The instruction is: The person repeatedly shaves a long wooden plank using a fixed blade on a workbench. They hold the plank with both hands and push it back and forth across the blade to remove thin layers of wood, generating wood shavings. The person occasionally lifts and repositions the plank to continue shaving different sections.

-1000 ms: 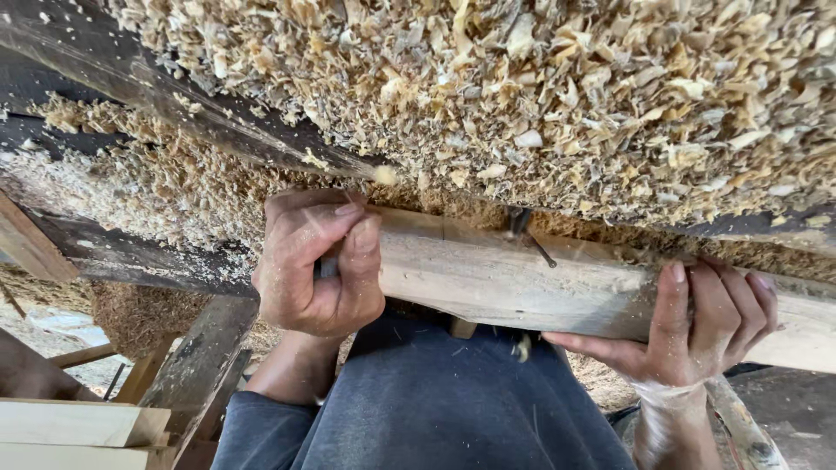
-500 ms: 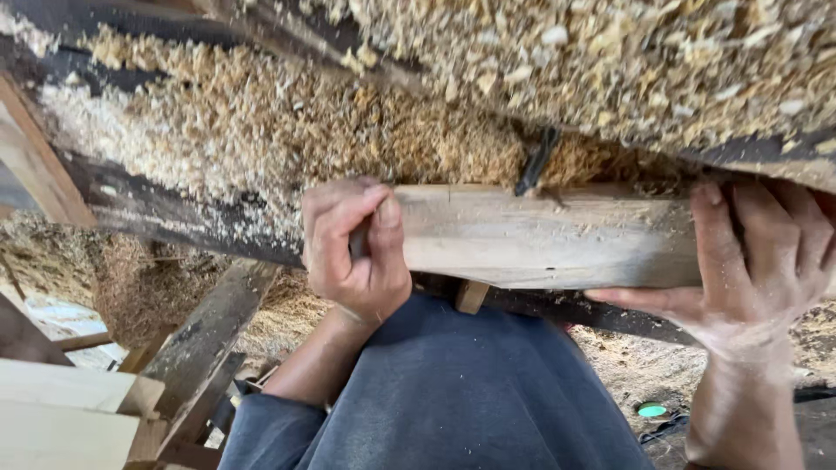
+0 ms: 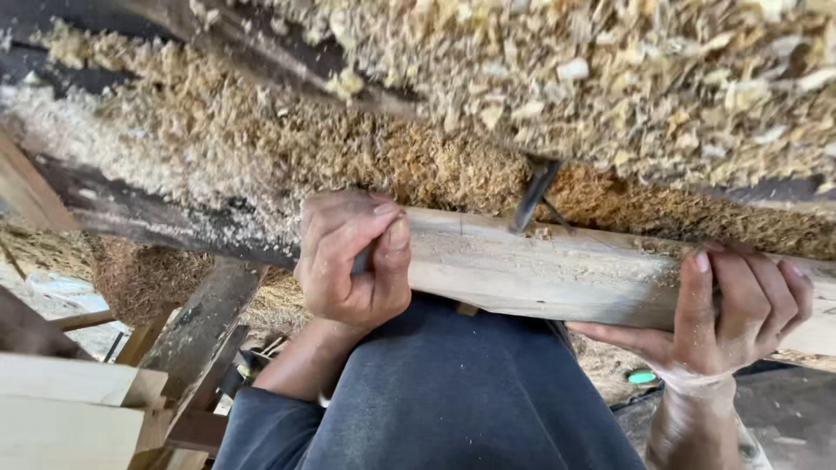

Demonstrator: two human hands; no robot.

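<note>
The left hand point(image 3: 353, 261) is staying fisted on a dark tool against the plank point(image 3: 540, 274). The right hand point(image 3: 727, 309), at three o'clock, is still wrapping its fingers around the plank, steadying it.

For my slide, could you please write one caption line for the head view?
Left hand and right hand grip a pale wooden beam beneath heaps of wood shavings.

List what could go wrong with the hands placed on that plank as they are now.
The left hand is clenched around a small dark tool pressed to the plank; a slip might jab the fingers or the lap just below. The right hand grips the plank's edge bare, so splinters are possible. Loose wood shavings piled at the bench edge could spill over the work.
</note>
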